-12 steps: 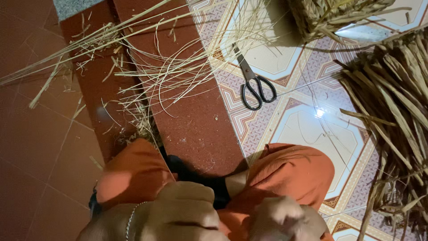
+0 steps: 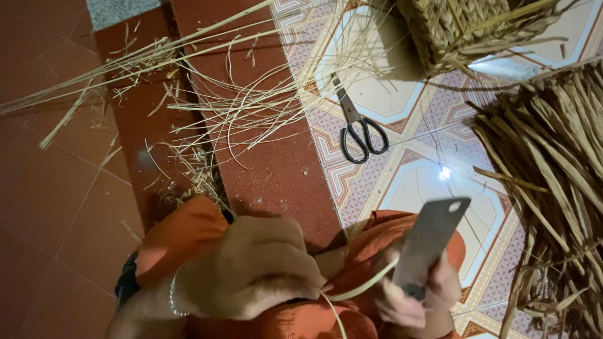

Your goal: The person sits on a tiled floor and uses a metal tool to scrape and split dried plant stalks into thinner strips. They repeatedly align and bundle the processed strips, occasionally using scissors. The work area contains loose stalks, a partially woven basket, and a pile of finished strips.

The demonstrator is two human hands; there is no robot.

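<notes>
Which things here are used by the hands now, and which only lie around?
In use:
- left hand, closed on a pale strip
- right hand, gripping a flat blade

Lying about:
- scissors on the patterned tiles
- loose fibres
- pile of dry strips
- woven basket

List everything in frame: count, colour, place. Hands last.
scissors: 1, black handles, on patterned tile, centre
woven basket: 1, tan, top right, partly cut off
dried reed bundle: 1 heap, brown, right edge
loose straw strands: many, pale, strewn across red floor, top left
knife blade: 1, grey, flat, raised above the lap
fibre strip: 1, pale, between the hands
left hand: holds the strip, bracelet at wrist
right hand: grips the knife
</notes>
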